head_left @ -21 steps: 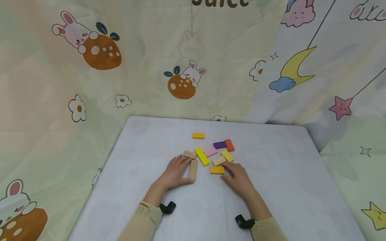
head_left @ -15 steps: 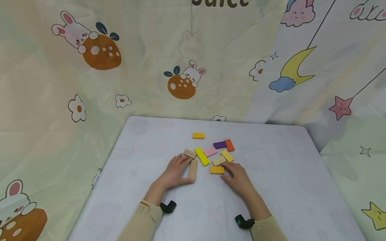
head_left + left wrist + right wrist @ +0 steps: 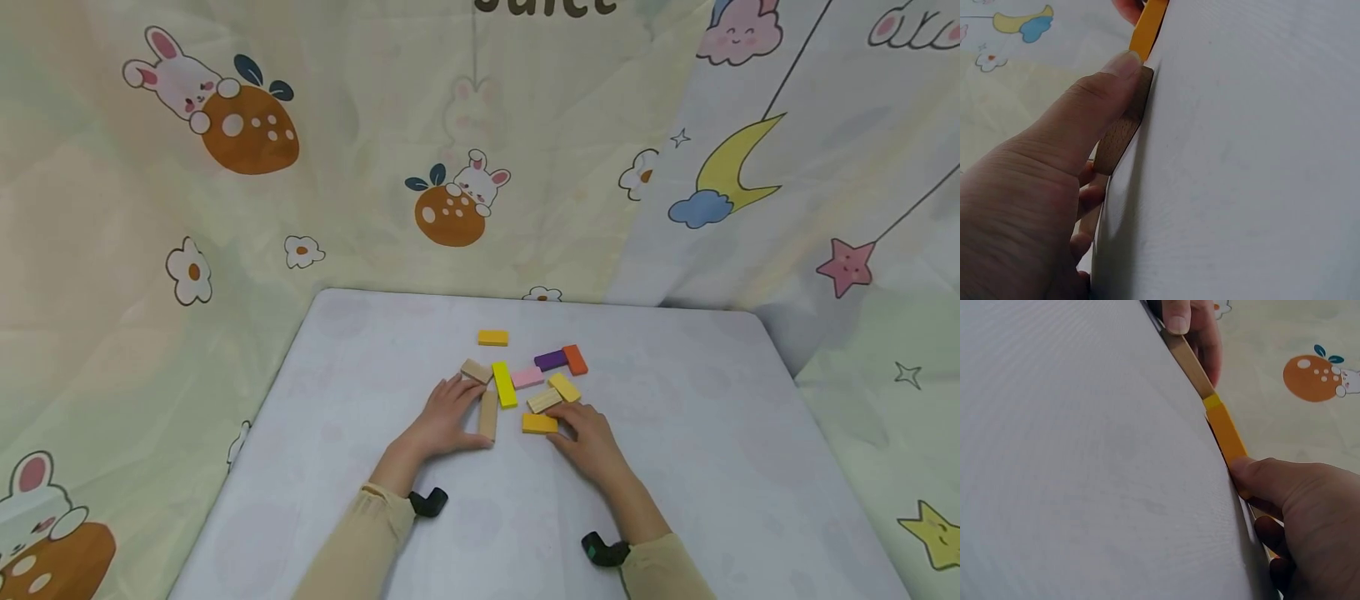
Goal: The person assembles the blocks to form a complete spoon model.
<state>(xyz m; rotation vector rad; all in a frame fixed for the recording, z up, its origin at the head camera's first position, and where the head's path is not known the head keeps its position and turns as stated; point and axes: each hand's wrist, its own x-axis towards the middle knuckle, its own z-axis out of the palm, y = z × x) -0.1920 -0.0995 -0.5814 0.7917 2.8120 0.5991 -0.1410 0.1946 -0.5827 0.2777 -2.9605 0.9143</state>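
My left hand [image 3: 444, 421] spans a plain wooden block [image 3: 488, 416] lying lengthwise on the table, thumb at its near end and fingers at its far end. Beyond those fingertips lies a second plain wooden block [image 3: 477, 371], with a bright yellow block [image 3: 504, 385] to its right. My right hand [image 3: 588, 437] holds the right end of an orange-yellow block [image 3: 539, 424]. In the right wrist view its thumb presses the near face of that orange-yellow block [image 3: 1225, 434]; the other fingers are partly hidden. A light wooden block [image 3: 543, 401] lies just behind it.
Behind the hands lie a pink block [image 3: 527, 377], a purple block [image 3: 551, 360], an orange-red block [image 3: 575, 359] and a pale yellow block [image 3: 565, 387]. Another orange-yellow block [image 3: 492, 337] sits farther back. The white table [image 3: 712, 400] ends at a printed cloth backdrop [image 3: 360, 167].
My left hand has moved right and slightly away with its wooden block. The bright yellow, pink, purple and orange-red blocks have shifted or turned slightly rightward. My right hand has barely moved.
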